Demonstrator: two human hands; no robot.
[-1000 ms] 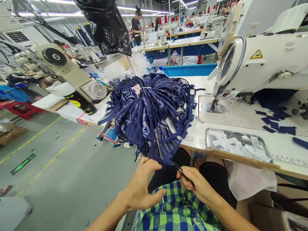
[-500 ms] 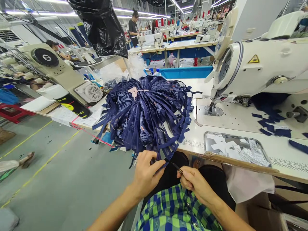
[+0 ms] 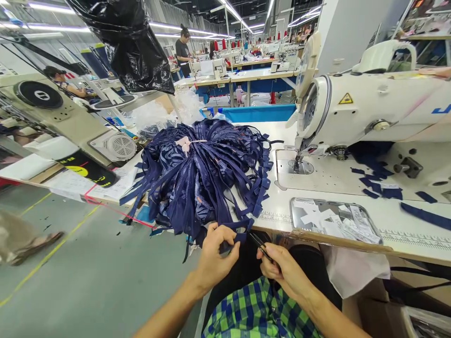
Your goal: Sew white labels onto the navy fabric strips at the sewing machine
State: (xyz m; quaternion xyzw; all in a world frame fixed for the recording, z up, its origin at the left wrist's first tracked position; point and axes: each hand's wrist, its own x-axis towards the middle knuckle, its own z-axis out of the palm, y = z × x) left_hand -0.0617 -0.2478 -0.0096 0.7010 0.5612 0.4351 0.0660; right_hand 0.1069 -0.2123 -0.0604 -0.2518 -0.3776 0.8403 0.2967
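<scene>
A big pile of navy blue strap pieces [image 3: 204,173] lies on the white sewing table [image 3: 282,211] and hangs over its front edge. My left hand [image 3: 214,256] is closed, pinching the end of one navy strap [image 3: 236,236] just below the table edge. My right hand [image 3: 282,270] is closed around small black thread snips [image 3: 259,244], whose tips point up and left toward the pinched strap end. Both hands are over my lap, above a green and blue checked shirt.
A white sewing machine [image 3: 369,108] stands on the table at right, with its needle plate [image 3: 299,166] nearby. A metal tray of white labels [image 3: 331,220] sits at the front edge. Navy scraps [image 3: 373,180] lie under the machine arm. A black plastic bag [image 3: 123,42] hangs overhead.
My left hand has risen toward the table edge and tightened its pinch on the strap. My right hand followed up with the snips. The view swung left.
</scene>
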